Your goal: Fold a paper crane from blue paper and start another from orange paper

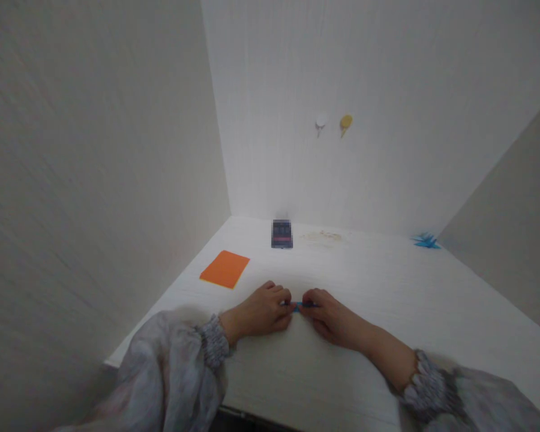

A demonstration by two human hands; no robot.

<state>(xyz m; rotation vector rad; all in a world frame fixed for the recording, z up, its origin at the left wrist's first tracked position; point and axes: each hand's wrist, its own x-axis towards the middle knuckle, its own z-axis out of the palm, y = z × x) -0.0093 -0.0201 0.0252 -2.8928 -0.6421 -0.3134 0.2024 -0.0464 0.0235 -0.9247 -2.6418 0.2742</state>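
Observation:
Close to the middle of the white table, a small piece of blue folded paper [297, 307] lies between my two hands. My left hand [270, 309] pinches its left end with thumb and fingers. From the other side, my right hand [326, 315] pinches the right end. Most of the paper is hidden by my fingers, so its full shape cannot be made out. Left of my left hand and a little farther back lies a stack of square orange paper [225, 269], with a thin yellow edge along its near side.
A dark, blurred rectangular object [282, 234] sits near the back wall. Blue folded-paper figures [426, 240] rest in the back right corner. A white hook [320, 123] and a yellow hook [346, 123] are on the back wall. Walls enclose the white table [364, 270] left, back and right.

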